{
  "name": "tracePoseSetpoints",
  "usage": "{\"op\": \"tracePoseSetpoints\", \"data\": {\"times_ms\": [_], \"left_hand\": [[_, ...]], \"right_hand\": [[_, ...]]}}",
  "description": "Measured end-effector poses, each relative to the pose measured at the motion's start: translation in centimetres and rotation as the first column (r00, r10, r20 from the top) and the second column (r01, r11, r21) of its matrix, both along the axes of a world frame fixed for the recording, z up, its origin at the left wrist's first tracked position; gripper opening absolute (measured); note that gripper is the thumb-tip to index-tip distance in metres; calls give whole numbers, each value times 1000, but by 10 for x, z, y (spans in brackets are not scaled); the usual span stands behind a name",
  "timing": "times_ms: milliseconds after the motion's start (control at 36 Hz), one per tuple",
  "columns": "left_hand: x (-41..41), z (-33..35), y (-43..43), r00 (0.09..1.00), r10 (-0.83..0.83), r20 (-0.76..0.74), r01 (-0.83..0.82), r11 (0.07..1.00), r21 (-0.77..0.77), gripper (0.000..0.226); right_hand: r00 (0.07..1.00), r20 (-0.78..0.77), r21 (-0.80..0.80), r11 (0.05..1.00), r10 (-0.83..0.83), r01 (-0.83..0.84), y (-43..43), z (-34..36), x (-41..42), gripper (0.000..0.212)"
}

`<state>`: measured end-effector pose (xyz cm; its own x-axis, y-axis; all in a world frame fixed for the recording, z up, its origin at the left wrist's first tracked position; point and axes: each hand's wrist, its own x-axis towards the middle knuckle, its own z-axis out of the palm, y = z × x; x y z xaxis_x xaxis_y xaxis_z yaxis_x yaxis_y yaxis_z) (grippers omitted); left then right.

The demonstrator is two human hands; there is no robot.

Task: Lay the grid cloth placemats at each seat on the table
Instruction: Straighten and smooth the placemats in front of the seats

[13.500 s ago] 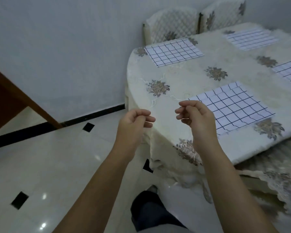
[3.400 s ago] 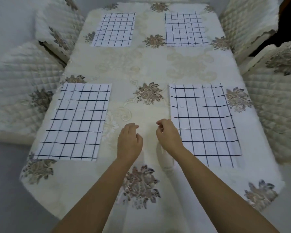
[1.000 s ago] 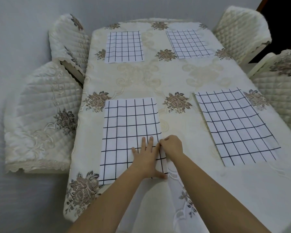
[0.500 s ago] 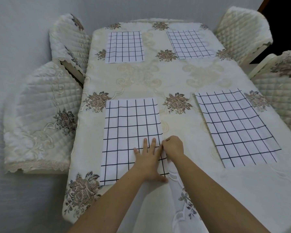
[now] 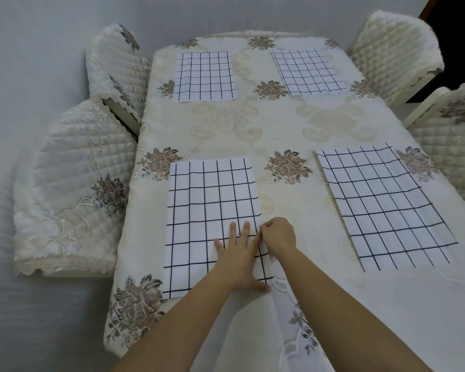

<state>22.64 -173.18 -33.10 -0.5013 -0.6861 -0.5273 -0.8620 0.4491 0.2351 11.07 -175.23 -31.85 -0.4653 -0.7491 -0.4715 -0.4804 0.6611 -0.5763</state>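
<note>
We find the left hand (image 5: 239,256) pressed flat, fingers straight, on the near-left placemat (image 5: 210,205), the right hand (image 5: 278,234) pinching its right edge. In our judgement a tug there could skew the mat or ruck the tablecloth (image 5: 279,124). Count: four placemats (image 5: 381,205) laid, one per seat; four covered chairs (image 5: 73,183), two each side
</note>
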Motion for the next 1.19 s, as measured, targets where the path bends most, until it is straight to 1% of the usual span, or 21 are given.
{"op": "tracePoseSetpoints", "data": {"times_ms": [306,667,722,778,806,833,889,917,972,1028,1083,1139,1194], "left_hand": [[0,1,0,1000,1,10,-1,1000,13,124],[0,3,-2,1000,-1,16,0,999,32,125],[0,3,-3,1000,6,7,-7,999,42,124],[0,4,-5,999,37,-25,-36,998,47,111],[0,6,-6,997,59,-51,-57,998,41,99],[1,9,-9,994,74,-74,-73,997,21,85],[5,12,-14,994,68,-89,-72,996,-46,62],[8,11,-18,994,55,-93,-63,995,-83,54],[13,5,-26,983,72,-169,-96,986,-138,43],[18,-1,-34,937,146,-316,-196,971,-135,38],[19,-5,-43,862,265,-433,-318,946,-54,37],[20,-3,-50,760,425,-492,-445,892,82,32],[22,-3,-55,680,514,-523,-513,843,162,29]], "right_hand": [[1000,-8,39,999,-13,14,-3,-5,1,23],[1000,-9,6,1000,-6,6,-1,-8,0,20],[999,-33,-1,1000,-7,7,1,-7,2,20],[993,-115,-4,1000,21,-21,2,-7,4,25],[978,-198,3,998,68,-69,2,-8,6,29],[941,-314,-2,991,124,-132,3,-7,9,32],[806,-564,-89,957,179,-275,0,-8,14,35],[750,-629,-113,930,207,-351,-1,-8,17,36],[676,-689,-118,880,260,-459,-3,-10,19,37],[626,-707,-100,829,331,-551,-6,-13,22,36],[568,-719,-88,758,401,-646,-7,-12,28,36],[525,-722,-83,697,451,-712,-9,-16,35,36],[538,-700,-124,662,470,-739,-11,-23,41,33]]}}
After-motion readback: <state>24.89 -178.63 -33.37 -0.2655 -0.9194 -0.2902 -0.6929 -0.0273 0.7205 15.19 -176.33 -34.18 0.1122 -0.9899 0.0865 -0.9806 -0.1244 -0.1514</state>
